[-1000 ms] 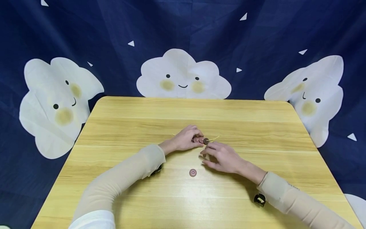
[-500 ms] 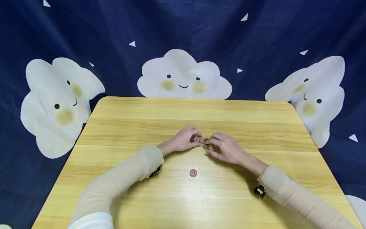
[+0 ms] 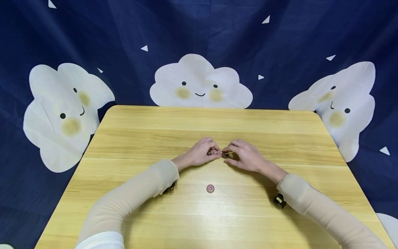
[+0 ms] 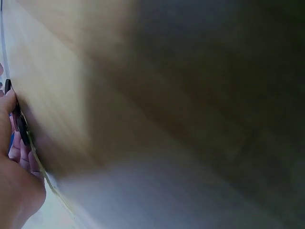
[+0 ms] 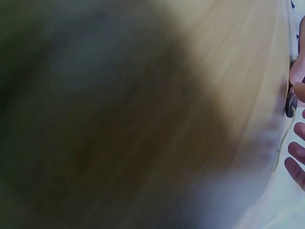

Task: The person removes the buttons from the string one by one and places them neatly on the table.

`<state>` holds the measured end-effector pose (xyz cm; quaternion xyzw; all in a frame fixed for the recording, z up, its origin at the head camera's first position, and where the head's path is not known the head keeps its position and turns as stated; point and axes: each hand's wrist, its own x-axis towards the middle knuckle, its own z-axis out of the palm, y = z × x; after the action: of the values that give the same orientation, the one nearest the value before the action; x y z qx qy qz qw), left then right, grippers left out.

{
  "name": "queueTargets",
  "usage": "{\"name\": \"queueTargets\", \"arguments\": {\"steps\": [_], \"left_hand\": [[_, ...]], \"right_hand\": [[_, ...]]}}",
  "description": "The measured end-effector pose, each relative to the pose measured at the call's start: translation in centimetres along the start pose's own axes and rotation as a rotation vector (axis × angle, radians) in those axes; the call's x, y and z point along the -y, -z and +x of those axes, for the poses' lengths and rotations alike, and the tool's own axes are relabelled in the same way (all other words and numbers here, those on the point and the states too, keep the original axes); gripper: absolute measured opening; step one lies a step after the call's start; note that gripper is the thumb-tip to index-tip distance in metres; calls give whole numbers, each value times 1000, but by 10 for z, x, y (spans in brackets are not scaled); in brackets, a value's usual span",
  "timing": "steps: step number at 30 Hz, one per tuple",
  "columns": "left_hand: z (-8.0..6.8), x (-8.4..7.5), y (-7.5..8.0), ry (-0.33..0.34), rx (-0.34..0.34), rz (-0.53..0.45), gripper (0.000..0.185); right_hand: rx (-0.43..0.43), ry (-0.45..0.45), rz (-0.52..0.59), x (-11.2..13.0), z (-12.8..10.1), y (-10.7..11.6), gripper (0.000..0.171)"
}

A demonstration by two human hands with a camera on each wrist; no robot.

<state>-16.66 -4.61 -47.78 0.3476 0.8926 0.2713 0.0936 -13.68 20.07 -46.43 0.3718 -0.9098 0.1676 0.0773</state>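
Table (image 3: 155,138): head view alone shows lone button (image 3: 210,188) near hands.

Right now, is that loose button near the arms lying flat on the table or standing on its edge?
Flat. The button shows its full round face in the head view, lying on the table, apart from both hands.

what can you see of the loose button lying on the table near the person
The loose button is a small round disc, pinkish brown with a paler ring near its rim and tiny holes at its centre. It looks like plastic, though that is hard to tell. It lies flat on the wooden table, nearer the person than both hands, roughly midway between the two forearms. Nothing touches it.
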Motion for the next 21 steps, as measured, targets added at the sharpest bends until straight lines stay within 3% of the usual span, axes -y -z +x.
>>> {"name": "queueTargets", "arguments": {"steps": [21], "left_hand": [[2, 4, -3, -16, -14, 3, 27]], "right_hand": [[76, -24, 17, -9, 8, -7, 35]]}}
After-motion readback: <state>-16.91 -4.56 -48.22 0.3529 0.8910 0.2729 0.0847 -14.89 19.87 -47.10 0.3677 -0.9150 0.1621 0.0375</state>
